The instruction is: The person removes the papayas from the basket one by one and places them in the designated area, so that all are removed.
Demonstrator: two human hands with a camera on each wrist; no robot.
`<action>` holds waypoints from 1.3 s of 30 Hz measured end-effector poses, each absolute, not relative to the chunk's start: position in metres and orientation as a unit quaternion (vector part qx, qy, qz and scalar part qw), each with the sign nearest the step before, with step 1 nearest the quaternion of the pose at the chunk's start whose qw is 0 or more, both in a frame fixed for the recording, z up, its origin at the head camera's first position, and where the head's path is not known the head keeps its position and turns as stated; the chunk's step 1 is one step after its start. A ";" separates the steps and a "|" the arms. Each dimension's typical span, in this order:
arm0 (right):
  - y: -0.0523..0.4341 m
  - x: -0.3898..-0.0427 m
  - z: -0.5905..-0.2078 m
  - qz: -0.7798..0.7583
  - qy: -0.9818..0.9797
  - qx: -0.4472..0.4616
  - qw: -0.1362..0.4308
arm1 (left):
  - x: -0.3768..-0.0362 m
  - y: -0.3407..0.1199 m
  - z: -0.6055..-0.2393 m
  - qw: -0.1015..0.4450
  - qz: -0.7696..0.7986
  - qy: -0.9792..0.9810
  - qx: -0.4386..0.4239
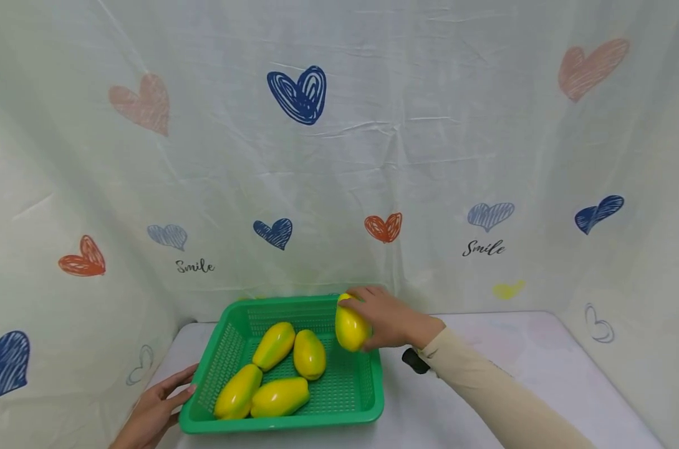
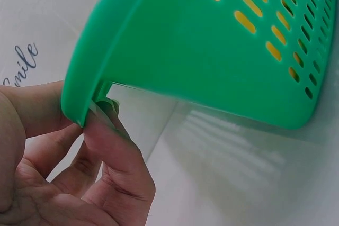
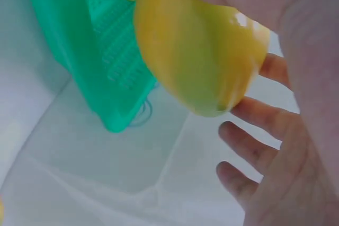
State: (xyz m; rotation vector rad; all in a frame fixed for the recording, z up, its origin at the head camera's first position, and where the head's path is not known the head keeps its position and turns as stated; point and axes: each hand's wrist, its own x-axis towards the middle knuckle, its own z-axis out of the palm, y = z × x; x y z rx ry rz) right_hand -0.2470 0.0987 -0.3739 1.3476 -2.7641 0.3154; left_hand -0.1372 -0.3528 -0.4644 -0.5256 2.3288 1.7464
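A yellow papaya (image 1: 351, 324) with green patches is gripped by my right hand (image 1: 391, 317) above the right back part of a green plastic basket (image 1: 283, 424). In the right wrist view the thumb and some fingertips hold the papaya (image 3: 198, 46), while other fingers stand apart from it. Several more papayas (image 1: 309, 354) lie on the basket floor, mostly at its left and middle. My left hand (image 1: 155, 408) is at the basket's left side. Its thumb and fingers pinch the rim (image 2: 87, 72), as the left wrist view shows.
The basket stands on a white-covered table (image 1: 502, 355), against a pale curtain (image 1: 339, 168) printed with hearts and the word Smile. A black device (image 1: 415, 360) sits at the right wrist. Table surface extends to the right of the basket.
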 end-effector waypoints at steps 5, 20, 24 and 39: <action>0.117 -0.240 -0.373 0.121 -0.883 0.446 0.082 | -0.137 -0.354 -0.465 0.094 0.587 0.783 -0.182; 0.180 -0.228 -0.387 0.144 -0.905 0.379 0.127 | -0.135 -0.357 -0.466 0.094 0.589 0.784 -0.170; 0.199 -0.225 -0.391 0.156 -0.913 0.357 0.122 | -0.136 -0.357 -0.467 0.096 0.591 0.782 -0.174; 0.262 -0.221 -0.420 0.161 -0.935 0.294 0.115 | -0.138 -0.354 -0.468 0.088 0.605 0.768 -0.191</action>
